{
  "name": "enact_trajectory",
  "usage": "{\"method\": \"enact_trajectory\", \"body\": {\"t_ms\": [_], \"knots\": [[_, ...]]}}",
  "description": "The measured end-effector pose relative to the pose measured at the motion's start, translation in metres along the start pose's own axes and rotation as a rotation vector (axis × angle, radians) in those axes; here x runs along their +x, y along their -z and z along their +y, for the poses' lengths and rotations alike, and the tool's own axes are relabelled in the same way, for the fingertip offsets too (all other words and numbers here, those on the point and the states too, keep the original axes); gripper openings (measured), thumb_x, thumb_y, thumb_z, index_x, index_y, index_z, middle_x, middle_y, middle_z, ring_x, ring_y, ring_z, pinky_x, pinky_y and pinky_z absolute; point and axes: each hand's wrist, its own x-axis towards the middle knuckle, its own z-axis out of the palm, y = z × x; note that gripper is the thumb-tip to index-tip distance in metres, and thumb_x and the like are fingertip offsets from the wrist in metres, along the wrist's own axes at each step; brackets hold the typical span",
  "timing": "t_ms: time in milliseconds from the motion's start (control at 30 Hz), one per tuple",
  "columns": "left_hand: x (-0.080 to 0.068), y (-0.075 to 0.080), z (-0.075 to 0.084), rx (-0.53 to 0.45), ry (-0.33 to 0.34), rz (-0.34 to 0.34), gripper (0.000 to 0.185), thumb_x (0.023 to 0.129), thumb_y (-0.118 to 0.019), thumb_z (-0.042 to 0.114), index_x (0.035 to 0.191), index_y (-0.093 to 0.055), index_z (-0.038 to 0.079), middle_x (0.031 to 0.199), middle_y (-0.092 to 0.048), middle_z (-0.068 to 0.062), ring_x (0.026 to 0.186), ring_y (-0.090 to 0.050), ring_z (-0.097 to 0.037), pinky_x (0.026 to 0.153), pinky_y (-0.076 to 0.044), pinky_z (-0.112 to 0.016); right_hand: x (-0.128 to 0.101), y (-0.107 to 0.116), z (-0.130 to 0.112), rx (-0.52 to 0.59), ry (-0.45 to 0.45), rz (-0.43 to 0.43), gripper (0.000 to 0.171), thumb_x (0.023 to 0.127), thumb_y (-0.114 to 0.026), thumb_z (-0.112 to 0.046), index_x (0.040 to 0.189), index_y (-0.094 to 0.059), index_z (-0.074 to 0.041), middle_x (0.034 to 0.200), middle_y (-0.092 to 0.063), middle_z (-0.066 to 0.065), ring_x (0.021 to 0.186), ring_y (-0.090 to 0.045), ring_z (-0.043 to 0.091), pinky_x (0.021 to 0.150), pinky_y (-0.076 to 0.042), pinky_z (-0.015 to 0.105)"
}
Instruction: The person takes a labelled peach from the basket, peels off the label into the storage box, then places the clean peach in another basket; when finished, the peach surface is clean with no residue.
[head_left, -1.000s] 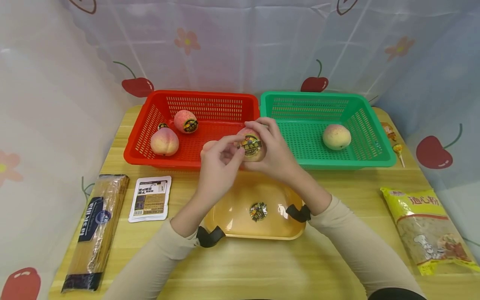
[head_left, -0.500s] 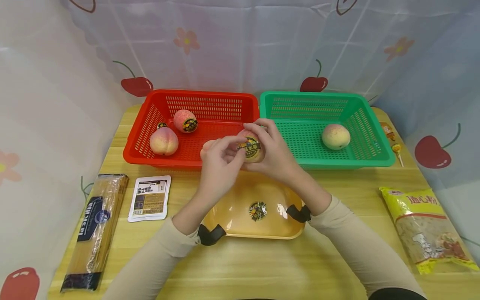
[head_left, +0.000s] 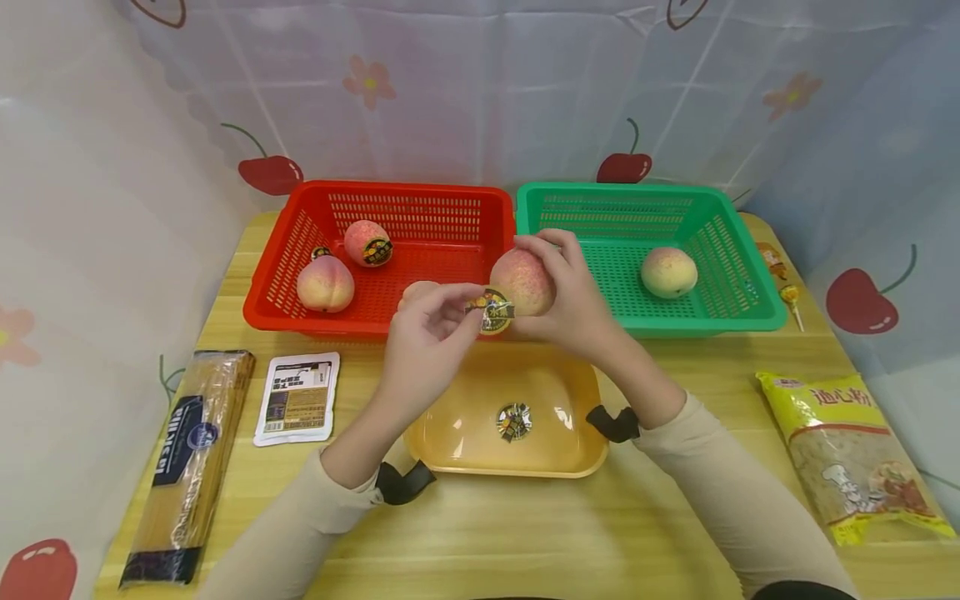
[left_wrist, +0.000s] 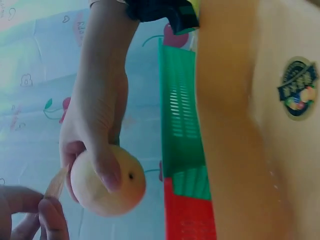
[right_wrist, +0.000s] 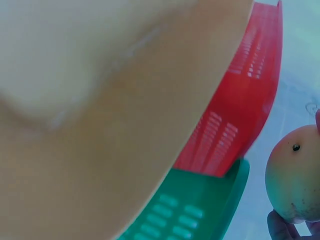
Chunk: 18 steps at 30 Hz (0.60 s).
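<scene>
the right hand (head_left: 573, 300) has its fingers curled round a peach (head_left: 522, 281), held up over the near rims where the red basket (head_left: 285, 275) and green basket (head_left: 738, 250) meet. the left hand (head_left: 423, 337) pinches a round sticker (head_left: 491, 310) between thumb and fingertips, just left of and below the peach, its edge touching the fruit. directly beneath both hands lies a yellow tray (head_left: 457, 433) with another sticker (head_left: 514, 421) in it.

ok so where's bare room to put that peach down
Most room is the green basket floor left of its single peach, and the bare table in front of the yellow tray. The red basket is crowded with peaches; both hands block the middle.
</scene>
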Motion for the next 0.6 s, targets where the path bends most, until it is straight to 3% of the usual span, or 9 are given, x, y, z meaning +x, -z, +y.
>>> {"method": "enact_trajectory", "body": {"t_ms": [100,300,467,600], "knots": [[-0.007,0.006,-0.006,0.036,0.06,-0.081,0.022,0.09,-0.069,0.006,0.111,-0.073,0.007,0.101,-0.066,-0.007,0.086,-0.063,-0.017,0.073,-0.057,-0.021,-0.004,0.008,0.003,0.032,-0.057,0.013,0.088,0.066,-0.093,-0.025,0.143,-0.049,-0.021,0.145,-0.036,0.005,0.127,-0.046,0.024,0.098,-0.054,0.049],[-0.021,0.01,-0.031,0.234,0.135,-0.293,0.02,0.089,-0.071,0.011,0.109,-0.074,0.012,0.099,-0.068,-0.002,0.086,-0.065,-0.014,0.076,-0.058,-0.025,-0.013,0.018,0.013,0.077,-0.096,0.028,0.089,0.067,-0.092,-0.032,0.144,-0.048,-0.027,0.144,-0.036,0.001,0.128,-0.046,0.019,0.099,-0.052,0.047],[-0.03,0.003,-0.052,0.305,0.136,-0.468,0.019,0.089,-0.071,0.007,0.108,-0.074,0.009,0.097,-0.066,-0.003,0.083,-0.062,-0.012,0.073,-0.056,-0.021,-0.018,0.022,0.016,0.068,-0.116,0.013,0.089,0.068,-0.092,-0.032,0.145,-0.047,-0.027,0.146,-0.034,0.003,0.129,-0.044,0.021,0.1,-0.05,0.05],[-0.034,-0.006,-0.063,0.419,0.074,-0.544,0.017,0.088,-0.07,0.005,0.104,-0.075,0.008,0.093,-0.065,-0.001,0.081,-0.059,-0.01,0.072,-0.052,-0.019,-0.021,0.024,0.017,0.061,-0.119,0.014,0.089,0.068,-0.092,-0.03,0.145,-0.048,-0.026,0.145,-0.035,0.005,0.13,-0.043,0.023,0.101,-0.05,0.052]]}}
